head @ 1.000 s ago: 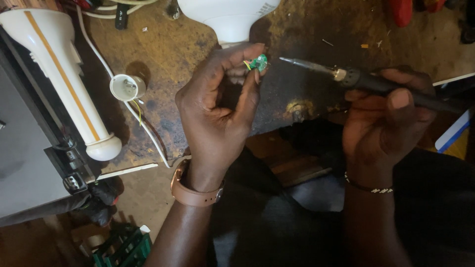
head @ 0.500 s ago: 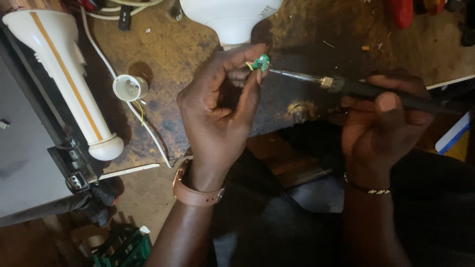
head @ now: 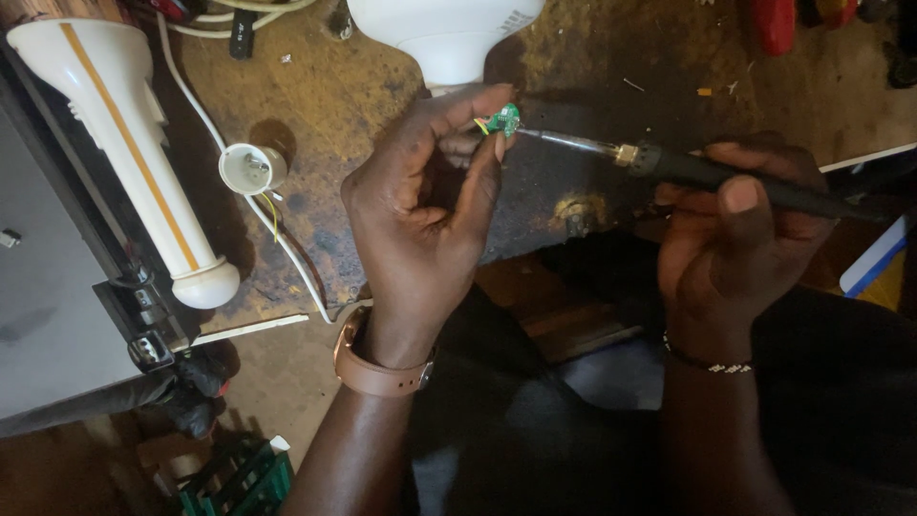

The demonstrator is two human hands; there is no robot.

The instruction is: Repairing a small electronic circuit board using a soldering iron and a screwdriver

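Observation:
My left hand [head: 430, 220] pinches a tiny green circuit board [head: 505, 119] between thumb and fingertips, with a yellow wire sticking out beside it. My right hand [head: 740, 239] grips the black handle of a soldering iron [head: 688, 172]. Its metal tip points left and touches the little board. Both hands hover over the front edge of a stained wooden workbench [head: 363, 86].
A white bulb housing [head: 444, 33] stands just behind the board. A white torch with an orange stripe [head: 124, 143] lies at the left, beside a small white lamp cap [head: 250, 169] with a white cable. A grey panel sits at far left and a green crate below.
The soldering iron moved left until its tip reached the green board. My left hand stayed nearly still, holding the board.

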